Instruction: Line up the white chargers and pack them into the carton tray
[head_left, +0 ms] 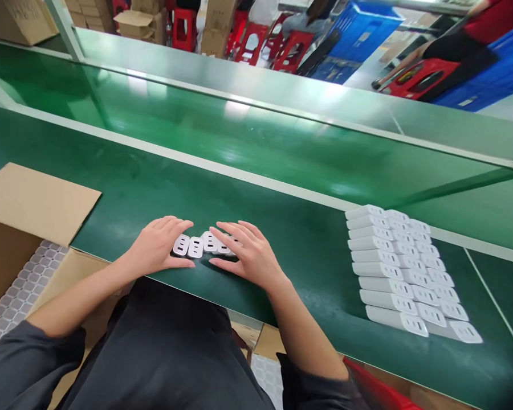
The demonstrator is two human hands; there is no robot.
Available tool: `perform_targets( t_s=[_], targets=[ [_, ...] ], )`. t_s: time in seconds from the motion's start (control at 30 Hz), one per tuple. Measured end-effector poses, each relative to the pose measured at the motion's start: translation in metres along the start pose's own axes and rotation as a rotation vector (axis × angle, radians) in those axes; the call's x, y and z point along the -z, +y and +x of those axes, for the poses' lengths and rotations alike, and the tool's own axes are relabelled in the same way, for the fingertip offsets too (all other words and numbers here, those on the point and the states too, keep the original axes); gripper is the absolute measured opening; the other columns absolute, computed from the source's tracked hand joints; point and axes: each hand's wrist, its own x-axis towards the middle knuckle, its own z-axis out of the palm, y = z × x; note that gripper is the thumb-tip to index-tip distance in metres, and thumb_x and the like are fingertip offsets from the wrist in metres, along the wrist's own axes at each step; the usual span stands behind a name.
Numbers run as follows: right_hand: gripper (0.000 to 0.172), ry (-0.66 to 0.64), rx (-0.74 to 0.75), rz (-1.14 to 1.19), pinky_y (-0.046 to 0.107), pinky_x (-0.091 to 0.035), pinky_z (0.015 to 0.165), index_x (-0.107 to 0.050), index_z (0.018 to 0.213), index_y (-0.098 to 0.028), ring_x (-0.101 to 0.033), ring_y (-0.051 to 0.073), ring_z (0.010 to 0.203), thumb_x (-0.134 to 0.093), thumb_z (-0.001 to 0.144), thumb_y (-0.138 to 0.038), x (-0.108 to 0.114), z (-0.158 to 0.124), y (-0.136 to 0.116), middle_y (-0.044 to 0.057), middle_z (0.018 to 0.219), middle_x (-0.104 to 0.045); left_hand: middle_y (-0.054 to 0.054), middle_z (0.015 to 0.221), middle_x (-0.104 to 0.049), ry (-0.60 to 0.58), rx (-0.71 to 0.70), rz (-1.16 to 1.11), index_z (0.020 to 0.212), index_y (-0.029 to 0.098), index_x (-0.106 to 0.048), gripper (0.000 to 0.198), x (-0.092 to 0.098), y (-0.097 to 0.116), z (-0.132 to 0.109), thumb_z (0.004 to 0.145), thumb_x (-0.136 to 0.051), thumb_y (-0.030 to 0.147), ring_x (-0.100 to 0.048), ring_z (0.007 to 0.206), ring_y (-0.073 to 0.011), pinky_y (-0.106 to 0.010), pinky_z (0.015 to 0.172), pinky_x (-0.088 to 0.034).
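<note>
A short, uneven row of white charger blocks (195,247) with dark port slots stands on the green bench in front of me. My left hand (156,245) curves around the row's left end, thumb on the near side and fingers on the far side, spread apart. At the right end, my right hand (252,253) reaches over the blocks with its fingers apart, partly hiding them. Its thumb lies on the near side. Whether either palm presses on the blocks is hard to see.
Stacked white chargers (393,273) stand in several rows on the right of the green bench (308,273). An open cardboard box (38,199) at left holds many white pieces. Beyond a pale rail (188,162) runs a green surface. Red stools (293,51), blue crates (363,31) and people are behind.
</note>
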Motion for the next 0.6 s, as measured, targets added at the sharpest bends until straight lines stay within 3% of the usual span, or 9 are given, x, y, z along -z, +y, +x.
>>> perform_targets(
  t_s=[0.1, 0.27, 0.37, 0.47, 0.6],
  targets=[
    [0.048, 0.071, -0.007, 0.053, 0.041, -0.047, 0.105, -0.061, 0.132, -0.020, -0.067, 0.023, 0.108, -0.064, 0.094, -0.049, 0.001, -0.002, 0.003, 0.010, 0.122, -0.072, -0.011, 0.123, -0.065, -0.012, 0.087, -0.040, 0.129, 0.018, -0.048, 0.072, 0.005, -0.004, -0.007, 0.079, -0.072, 0.064, -0.061, 0.113, -0.0261, -0.037, 0.093, -0.051],
    [0.043, 0.088, 0.019, 0.073, 0.042, -0.047, 0.107, -0.062, 0.130, -0.021, -0.067, 0.023, 0.112, -0.066, 0.093, -0.043, -0.002, -0.006, 0.001, 0.009, 0.122, -0.072, -0.009, 0.119, -0.066, -0.038, 0.097, -0.102, 0.116, 0.019, -0.057, 0.055, -0.002, -0.007, -0.010, 0.082, -0.071, 0.059, -0.061, 0.113, -0.0256, -0.039, 0.096, -0.050],
    [0.040, 0.076, 0.022, 0.079, 0.042, -0.046, 0.107, -0.062, 0.130, -0.022, -0.066, 0.023, 0.114, -0.065, 0.094, -0.041, -0.004, -0.006, 0.000, 0.009, 0.124, -0.071, -0.008, 0.118, -0.066, -0.068, 0.149, -0.144, 0.112, 0.022, -0.061, 0.044, -0.002, -0.009, -0.009, 0.083, -0.072, 0.054, -0.063, 0.107, -0.0238, -0.036, 0.086, -0.053],
    [0.040, 0.067, 0.025, 0.083, 0.041, -0.046, 0.107, -0.062, 0.130, -0.021, -0.066, 0.023, 0.114, -0.064, 0.095, -0.041, -0.005, -0.005, -0.001, 0.008, 0.124, -0.071, -0.006, 0.121, -0.064, -0.140, 0.189, -0.200, 0.119, 0.025, -0.060, 0.046, 0.003, -0.013, -0.010, 0.083, -0.073, 0.051, -0.064, 0.104, -0.0219, -0.033, 0.081, -0.054],
    [0.040, 0.040, 0.029, 0.086, 0.043, -0.044, 0.109, -0.061, 0.131, -0.023, -0.065, 0.023, 0.117, -0.062, 0.096, -0.042, -0.007, -0.005, -0.003, 0.008, 0.125, -0.071, -0.007, 0.130, -0.061, -0.151, 0.227, -0.237, 0.133, 0.027, -0.052, 0.060, 0.005, -0.015, -0.013, 0.082, -0.073, 0.053, -0.061, 0.114, -0.0238, -0.036, 0.089, -0.055]
  ],
)
